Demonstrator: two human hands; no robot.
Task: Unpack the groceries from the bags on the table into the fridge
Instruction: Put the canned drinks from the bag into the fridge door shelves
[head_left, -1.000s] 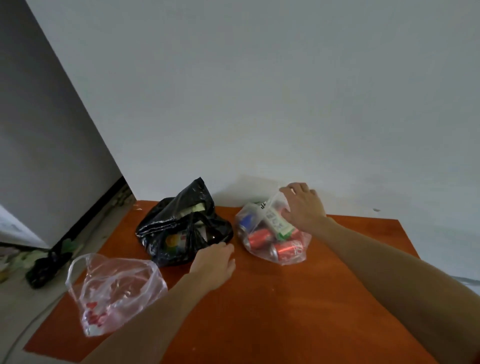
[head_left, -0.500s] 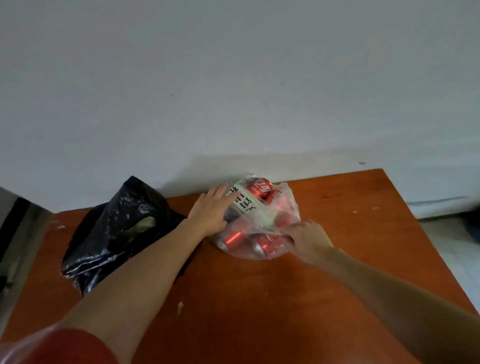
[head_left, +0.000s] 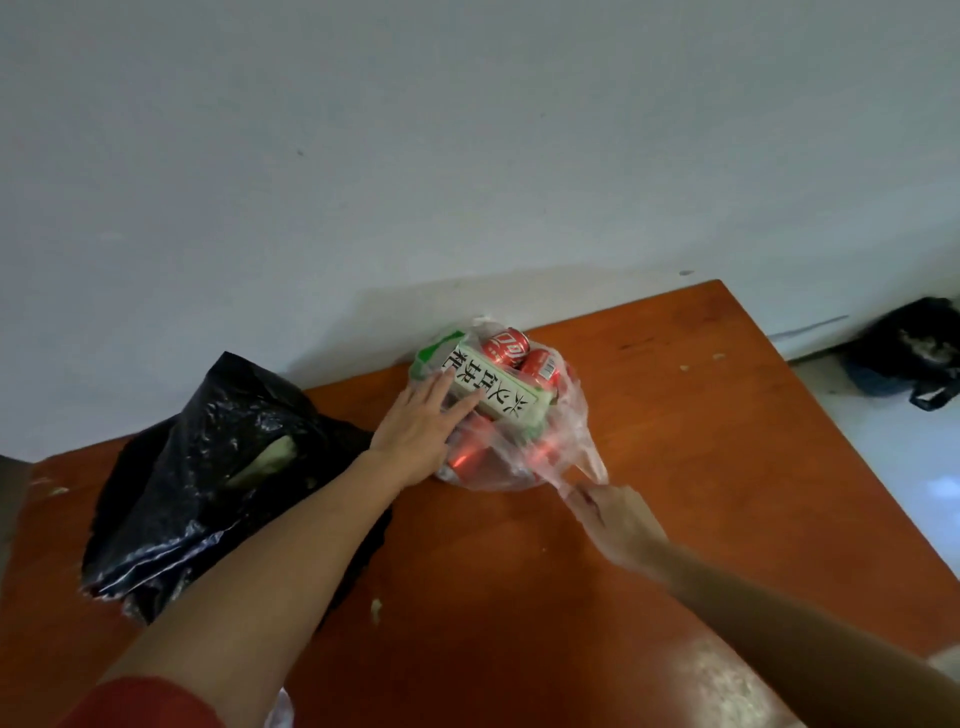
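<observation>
The left hand (head_left: 421, 426) lies flat, fingers straight, on the green-white carton (head_left: 493, 391), which sits on top in the clear plastic bag (head_left: 519, 462). Prob. it presses the load down so the bag does not slide on the table (head_left: 701, 426). Whether the fingers are inside the bag mouth or over the film, I cannot tell. The right hand (head_left: 615, 522) is blurred, but its fingertips seem to pinch the stretched edge of the bag beside one handle loop. The film is tight between hand and bag. My judgement: this is the opening step, i.e. one hand fixes the bag and the other pulls the mouth wide before an item comes out.

Contents: the carton lies across the top, w/ two red cans (head_left: 506, 345) behind it, toward the wall (head_left: 467, 156). More red cans show under the film below; exact no. is not clear. The black bag (head_left: 208, 467) sits just left of the left forearm. A pale item shows in its opening, not identifiable. The fridge is not in view, and all groceries seen are on the table.
</observation>
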